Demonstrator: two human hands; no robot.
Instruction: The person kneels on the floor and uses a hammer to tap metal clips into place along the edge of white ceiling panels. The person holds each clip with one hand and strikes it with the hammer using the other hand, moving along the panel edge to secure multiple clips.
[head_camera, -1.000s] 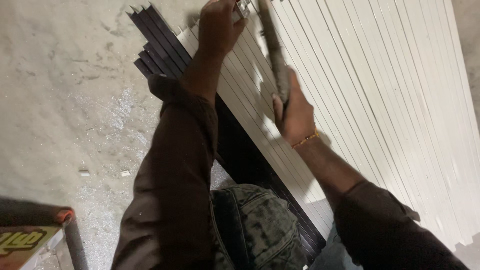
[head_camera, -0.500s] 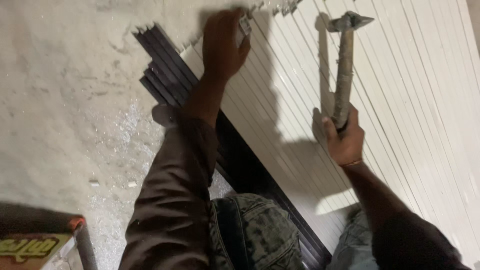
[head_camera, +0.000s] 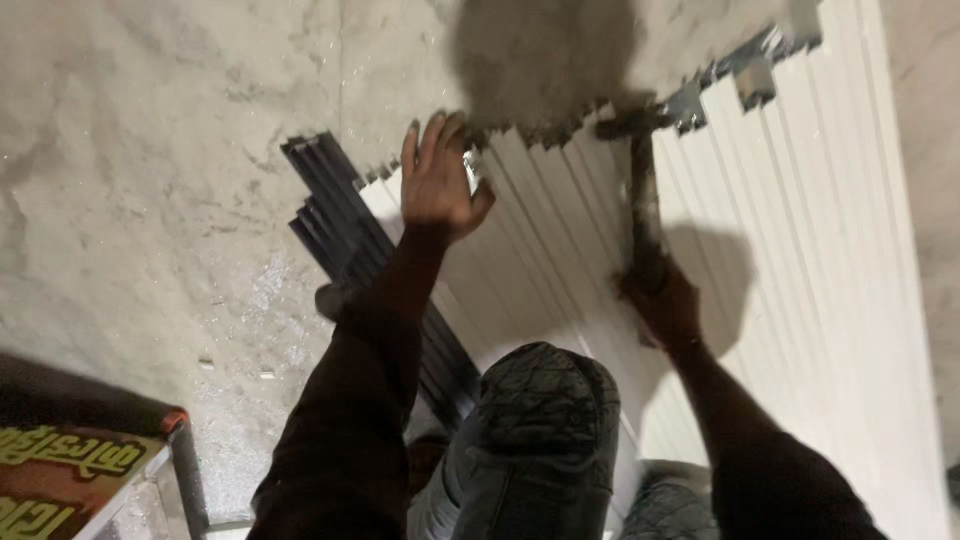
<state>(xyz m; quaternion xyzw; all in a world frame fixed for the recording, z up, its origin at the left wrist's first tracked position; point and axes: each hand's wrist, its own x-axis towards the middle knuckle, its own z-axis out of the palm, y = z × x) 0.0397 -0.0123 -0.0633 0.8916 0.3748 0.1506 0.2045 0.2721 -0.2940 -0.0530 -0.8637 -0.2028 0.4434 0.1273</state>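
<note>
Left hand (head_camera: 440, 180) spread open, flat on white fluted panel (head_camera: 800, 300) near its upper edge; right hand (head_camera: 660, 300) fist-wrapped around hammer (head_camera: 645, 190) handle, head at panel's top edge; dark strips (head_camera: 340, 220) left of panel.

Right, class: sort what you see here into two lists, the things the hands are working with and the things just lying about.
In use:
- left hand, pressed flat on the white ribbed panels
- right hand, gripping a hammer, its head at the panels' top edge

Lying about:
- dark strips beside the panels
- ladder top at lower left
- rough grey surface behind
</note>
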